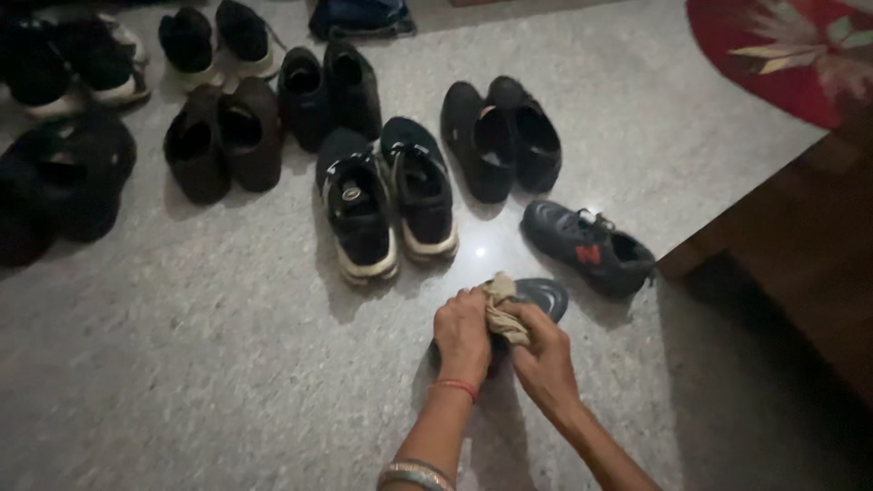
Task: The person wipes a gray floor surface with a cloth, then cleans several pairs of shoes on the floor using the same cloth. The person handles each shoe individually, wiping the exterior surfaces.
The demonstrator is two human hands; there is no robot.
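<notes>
Cloth (503, 309), a small beige rag bunched into a wad, is gripped between both hands directly over a dark shoe (542, 295) lying on its side on the floor. Only the shoe's grey-rimmed sole end shows beyond the fingers; the rest is covered by the hands, so how much of its surface has been wiped cannot be told. The left hand (462, 335), with a red thread at the wrist and a bangle lower on the forearm, is closed around the near part of the shoe and the lower end of the cloth. The right hand (543, 359) is closed on the cloth, pressing it against the shoe. Judged from this, the wiping of this shoe is under way and not finished.

Just beyond, its partner, a dark trainer with a red mark (587, 245), lies apart on the speckled grey floor (227, 345), untouched by either hand. Farther out stand a black pair with pale soles (386, 200), a plain black pair (500, 136) to its right, a dark brown pair (223, 136) to its left, and more dark shoes (64, 118) toward the far left edge; whether any of these has been cleaned cannot be read in the dim light. A red patterned rug (782, 55) occupies the far right corner, and wooden furniture (800, 245) borders the right side.
</notes>
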